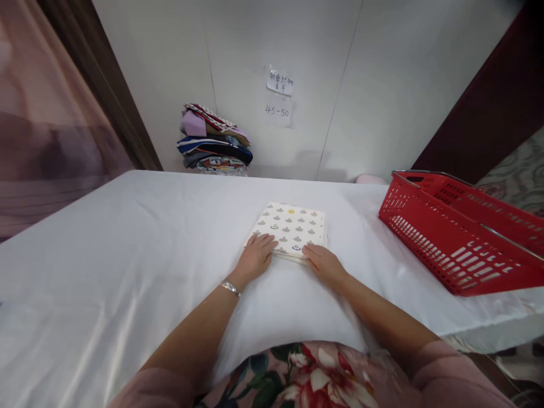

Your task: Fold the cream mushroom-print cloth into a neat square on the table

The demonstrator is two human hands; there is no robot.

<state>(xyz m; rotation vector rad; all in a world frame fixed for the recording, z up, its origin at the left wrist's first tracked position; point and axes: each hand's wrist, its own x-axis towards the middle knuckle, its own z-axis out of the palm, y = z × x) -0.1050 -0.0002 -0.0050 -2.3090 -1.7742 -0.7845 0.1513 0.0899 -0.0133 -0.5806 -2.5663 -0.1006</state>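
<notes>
A folded cream cloth (292, 224) with rows of small grey shapes and a few coloured ones lies in the middle of the white-covered table. Its folded layers show along the front and right edges. My left hand (255, 256) rests on the cloth's near left corner, fingers stretched out flat over the fabric. At the near right corner, my right hand (325, 265) lays its fingers on the cloth, with the palm beyond the front edge. The undersides of both hands are hidden.
On the right end of the table (127, 238) stands a red plastic basket (442, 232). Behind the table, a stack of folded fabrics (215, 141) rises near the white wall. Two paper notes (279, 82) hang there. A pink curtain (51, 124) is at the left.
</notes>
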